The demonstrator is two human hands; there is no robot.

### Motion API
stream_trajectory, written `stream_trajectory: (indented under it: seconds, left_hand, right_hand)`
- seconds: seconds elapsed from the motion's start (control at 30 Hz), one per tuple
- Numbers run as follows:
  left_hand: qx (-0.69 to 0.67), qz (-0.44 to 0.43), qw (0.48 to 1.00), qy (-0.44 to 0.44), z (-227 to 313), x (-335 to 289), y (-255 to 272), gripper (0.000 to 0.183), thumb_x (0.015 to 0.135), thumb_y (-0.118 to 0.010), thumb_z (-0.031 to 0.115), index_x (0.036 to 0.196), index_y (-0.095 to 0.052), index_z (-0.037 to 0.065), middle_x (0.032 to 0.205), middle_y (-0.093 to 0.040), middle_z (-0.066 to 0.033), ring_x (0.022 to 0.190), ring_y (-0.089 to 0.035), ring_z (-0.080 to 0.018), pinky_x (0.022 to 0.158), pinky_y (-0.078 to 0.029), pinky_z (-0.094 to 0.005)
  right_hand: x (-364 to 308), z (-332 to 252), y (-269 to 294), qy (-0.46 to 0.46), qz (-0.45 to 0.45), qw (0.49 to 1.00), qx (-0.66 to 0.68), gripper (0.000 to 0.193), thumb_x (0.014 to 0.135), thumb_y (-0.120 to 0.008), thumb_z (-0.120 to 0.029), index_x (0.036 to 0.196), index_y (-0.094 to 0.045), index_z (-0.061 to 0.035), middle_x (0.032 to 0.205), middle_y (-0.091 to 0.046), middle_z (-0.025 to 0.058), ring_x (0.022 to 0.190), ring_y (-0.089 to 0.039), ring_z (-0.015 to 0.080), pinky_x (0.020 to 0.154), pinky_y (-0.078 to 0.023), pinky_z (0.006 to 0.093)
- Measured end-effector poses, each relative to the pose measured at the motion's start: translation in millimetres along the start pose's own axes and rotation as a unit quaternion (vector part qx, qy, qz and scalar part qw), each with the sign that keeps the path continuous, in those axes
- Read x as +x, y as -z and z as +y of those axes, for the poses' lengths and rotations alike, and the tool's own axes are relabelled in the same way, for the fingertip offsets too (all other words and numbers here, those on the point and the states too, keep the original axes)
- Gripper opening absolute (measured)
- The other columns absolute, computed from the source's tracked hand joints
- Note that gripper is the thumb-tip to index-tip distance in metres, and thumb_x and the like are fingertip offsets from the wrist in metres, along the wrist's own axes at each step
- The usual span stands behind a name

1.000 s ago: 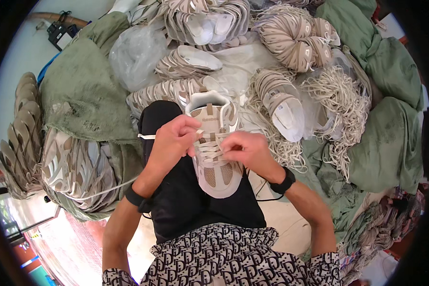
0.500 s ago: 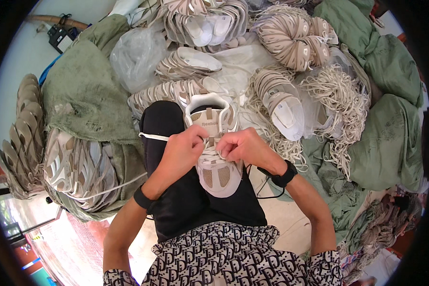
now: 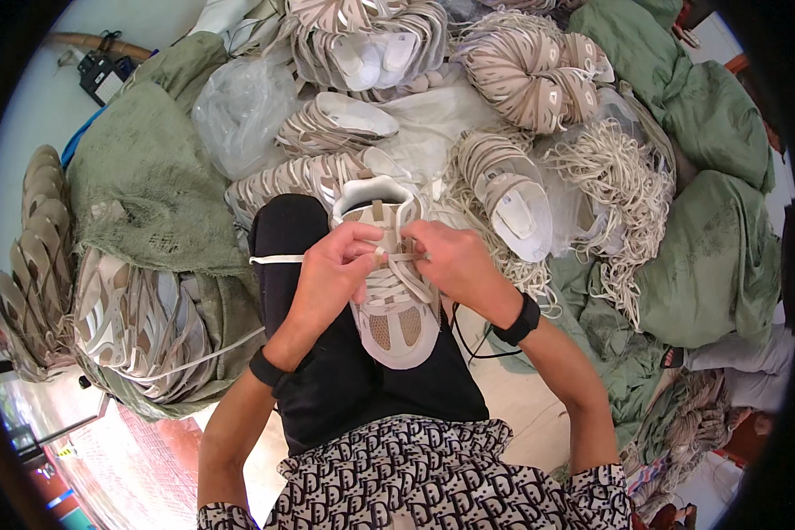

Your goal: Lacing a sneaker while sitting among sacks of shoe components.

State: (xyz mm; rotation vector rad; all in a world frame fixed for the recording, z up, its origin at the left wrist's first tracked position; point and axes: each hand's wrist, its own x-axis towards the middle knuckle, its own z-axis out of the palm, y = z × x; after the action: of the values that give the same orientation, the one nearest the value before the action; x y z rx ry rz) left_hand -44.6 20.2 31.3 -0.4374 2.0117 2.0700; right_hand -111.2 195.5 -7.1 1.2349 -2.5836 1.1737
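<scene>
A beige and white shoe upper lies over my black-trousered lap, toe toward me and collar facing away. Pale flat shoelaces criss-cross its front. My left hand is at the left eyelet row, thumb and fingers pinching the lace near the tongue. On the other side, my right hand grips the lace too, fingertips bent at the right eyelets. A stretch of lace runs across between both hands. A white band goes around my left thigh. The fingertips partly hide the upper eyelets.
Bundles of similar shoe uppers lie ahead, with another stack at the right. Loose laces heap beside green cloth sacks. At the left, more uppers sit in a green sack. A black cable hangs near my right wrist.
My right hand has moved up toward the collar, and a lace now stretches between both hands. My left hand has turned, its fingers pointing more to the right. The view has shifted slightly.
</scene>
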Motion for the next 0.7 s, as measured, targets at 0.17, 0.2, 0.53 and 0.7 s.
stream_trajectory:
  seconds: [0.17, 0.2, 0.53, 0.7]
  left_hand:
    - [-0.006, -0.017, 1.0, 0.0, 3.4, -3.4, 1.4, 0.022, 0.08, -0.055, 0.002, 0.102, -0.053, 0.001, 0.076, -0.062, -0.0039, 0.044, -0.045, -0.004, 0.039, -0.031, -0.0172]
    - [-0.01, -0.017, 1.0, -0.011, 4.5, -3.9, 1.9, 0.022, 0.08, -0.055, 0.002, 0.102, -0.053, 0.001, 0.076, -0.062, -0.0039, 0.044, -0.045, -0.004, 0.039, -0.031, -0.0172]
    - [0.02, -0.024, 0.999, -0.03, 10.2, -0.6, 0.1, 0.021, 0.079, -0.052, -0.001, 0.1, -0.055, -0.001, 0.076, -0.062, -0.0049, 0.05, -0.051, -0.0062, 0.046, -0.037, -0.0194]
    - [0.084, -0.044, 0.995, -0.025, 6.6, -3.9, -8.1, 0.017, 0.081, -0.05, 0.001, 0.096, -0.057, -0.001, 0.076, -0.064, -0.0046, 0.057, -0.055, -0.007, 0.05, -0.04, -0.0211]
  right_hand:
    - [6.6, -2.1, -1.0, 0.096, -0.02, 0.983, -0.157, 0.019, 0.072, -0.056, -0.011, 0.089, -0.052, -0.0036, 0.062, -0.052, 0.0063, 0.052, -0.057, 0.0213, 0.045, -0.046, 0.0316]
    - [10.8, -1.3, 1.6, 0.124, 0.006, 0.976, -0.177, 0.018, 0.071, -0.056, -0.012, 0.087, -0.052, -0.0038, 0.06, -0.05, 0.0057, 0.05, -0.056, 0.02, 0.043, -0.045, 0.031]
    - [34.7, 8.2, 29.4, 0.232, -0.013, 0.925, -0.302, 0.009, 0.063, -0.056, -0.012, 0.067, -0.05, -0.0066, 0.06, -0.044, 0.0037, 0.053, -0.054, 0.0162, 0.046, -0.043, 0.0304]
    - [34.1, 12.0, 43.6, 0.235, -0.034, 0.926, -0.294, 0.01, 0.062, -0.056, -0.015, 0.059, -0.051, -0.0064, 0.06, -0.046, 0.0052, 0.053, -0.054, 0.0178, 0.044, -0.042, 0.0309]
